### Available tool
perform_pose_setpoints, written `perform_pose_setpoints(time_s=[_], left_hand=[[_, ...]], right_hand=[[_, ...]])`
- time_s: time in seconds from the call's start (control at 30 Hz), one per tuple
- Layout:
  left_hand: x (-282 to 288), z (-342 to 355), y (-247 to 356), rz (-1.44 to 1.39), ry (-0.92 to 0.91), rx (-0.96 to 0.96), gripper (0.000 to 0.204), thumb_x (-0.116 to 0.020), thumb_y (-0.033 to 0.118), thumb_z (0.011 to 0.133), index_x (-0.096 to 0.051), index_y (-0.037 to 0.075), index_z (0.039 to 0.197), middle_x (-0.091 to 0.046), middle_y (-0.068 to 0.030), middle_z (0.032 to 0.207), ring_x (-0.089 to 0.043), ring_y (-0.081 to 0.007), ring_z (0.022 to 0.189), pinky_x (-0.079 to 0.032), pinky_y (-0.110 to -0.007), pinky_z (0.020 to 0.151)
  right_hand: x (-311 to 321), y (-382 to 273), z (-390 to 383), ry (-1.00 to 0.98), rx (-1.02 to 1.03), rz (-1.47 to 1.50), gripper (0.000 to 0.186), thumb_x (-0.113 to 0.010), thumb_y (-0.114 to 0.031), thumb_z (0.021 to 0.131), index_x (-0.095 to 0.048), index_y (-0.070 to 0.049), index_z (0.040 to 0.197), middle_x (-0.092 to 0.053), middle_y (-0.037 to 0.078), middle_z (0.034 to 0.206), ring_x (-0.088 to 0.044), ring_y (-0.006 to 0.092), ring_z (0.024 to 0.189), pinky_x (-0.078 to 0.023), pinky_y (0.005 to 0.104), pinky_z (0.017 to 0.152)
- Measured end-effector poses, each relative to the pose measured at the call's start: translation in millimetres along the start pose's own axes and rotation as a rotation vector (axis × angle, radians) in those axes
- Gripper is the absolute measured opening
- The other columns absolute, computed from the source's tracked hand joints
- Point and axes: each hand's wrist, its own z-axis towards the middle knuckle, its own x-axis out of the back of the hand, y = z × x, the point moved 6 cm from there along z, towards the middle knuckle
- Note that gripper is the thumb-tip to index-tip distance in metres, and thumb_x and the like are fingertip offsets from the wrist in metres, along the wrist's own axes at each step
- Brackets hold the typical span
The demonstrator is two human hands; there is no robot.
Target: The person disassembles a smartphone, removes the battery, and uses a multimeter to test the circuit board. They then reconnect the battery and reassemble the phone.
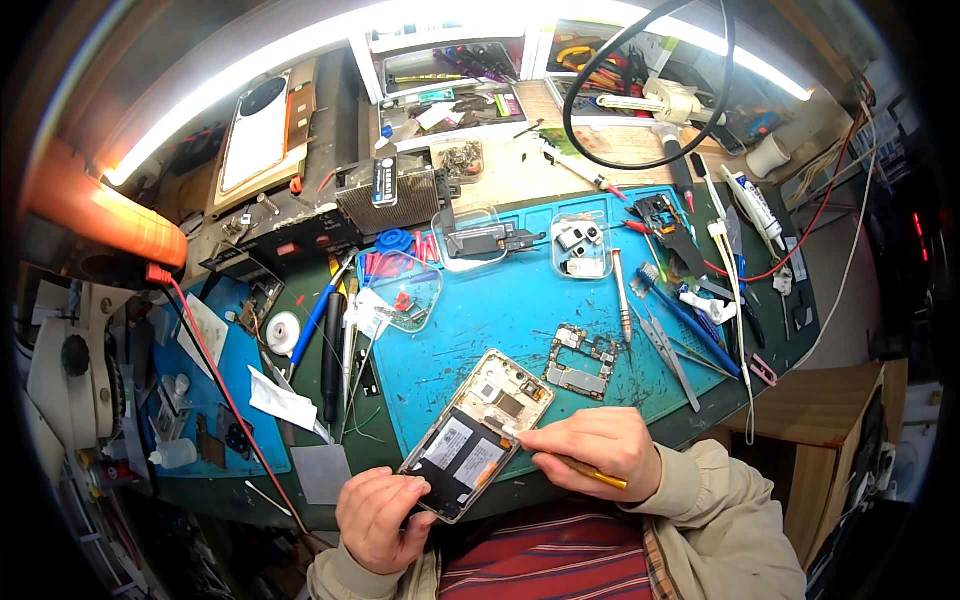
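My left hand [381, 514] pinches the lower left edge of an opened phone [492, 385]. The phone is tilted over the near edge of the blue mat, its metal frame and black battery [458, 462] facing up. My right hand [597, 449] is closed around a slim tool with a gold-and-brown handle [592, 472]. Its fingertips are at the phone's right edge, beside a small whitish bit; the tool's working end is hidden by the fingers. Just beyond the phone, a bare circuit board [582, 362] lies on the mat.
On the blue mat [490, 310] are clear trays of small parts [580, 247], a screwdriver [622, 295], tweezers [668, 355] and a blue brush [690, 320]. Pens and tools [325, 310] lie left. A red cable [230, 390] crosses the left side; a black cable loop [570, 100] hangs above.
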Motion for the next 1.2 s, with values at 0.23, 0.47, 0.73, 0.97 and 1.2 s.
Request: perform_pose_setpoints(time_s=[0.23,0.47,0.73,0.97,1.2], left_hand=[[0.9,0.6,0.9,0.008,-0.001,0.011,0.032,-0.070,0.024,0.097,-0.065,0.004,0.122,-0.075,-0.0062,0.100,-0.070,-0.0246,0.091,-0.056,-0.044,0.088],[4.8,2.7,13.5,-0.340,-0.065,0.340,0.036,-0.079,0.027,0.089,-0.070,0.002,0.113,-0.073,-0.0134,0.106,-0.069,-0.0283,0.097,-0.054,-0.041,0.088],[-20.9,16.9,33.0,-0.565,-0.361,0.313,0.011,-0.082,-0.003,0.079,-0.076,-0.001,0.089,-0.075,-0.0090,0.081,-0.072,-0.0174,0.070,-0.056,-0.028,0.065],[-9.0,-7.7,21.4,-0.640,-0.284,0.507,0.005,-0.077,-0.006,0.084,-0.075,-0.006,0.088,-0.074,-0.0149,0.076,-0.073,-0.0192,0.063,-0.059,-0.028,0.059],[47.4,-54.4,-0.9,-0.312,-0.082,0.544,0.019,-0.065,0.013,0.102,-0.074,-0.003,0.106,-0.070,-0.0070,0.083,-0.064,-0.0123,0.068,-0.049,-0.024,0.060]], right_hand=[[3.8,0.9,1.0,0.078,0.018,0.071,0.034,-0.081,-0.003,0.080,-0.075,-0.004,0.113,-0.075,0.011,0.091,-0.071,0.0239,0.069,-0.055,0.0334,0.059],[14.3,-26.6,-10.0,-0.061,0.338,0.199,0.035,-0.079,-0.005,0.082,-0.076,-0.006,0.117,-0.075,0.006,0.099,-0.066,0.0170,0.065,-0.051,0.0298,0.054],[-2.5,-42.5,-34.3,-0.138,0.475,0.243,0.024,-0.074,-0.008,0.090,-0.077,-0.003,0.113,-0.074,0.007,0.099,-0.064,0.0151,0.066,-0.048,0.0266,0.052],[37.3,-34.1,-52.2,-0.008,0.330,0.179,0.040,-0.077,-0.004,0.080,-0.073,-0.003,0.119,-0.073,0.008,0.101,-0.070,0.0208,0.076,-0.054,0.0308,0.059],[127.3,6.0,-70.9,0.164,0.027,-0.784,0.038,-0.075,-0.001,0.076,-0.074,-0.010,0.113,-0.071,0.005,0.106,-0.070,0.0232,0.089,-0.058,0.0333,0.070]])
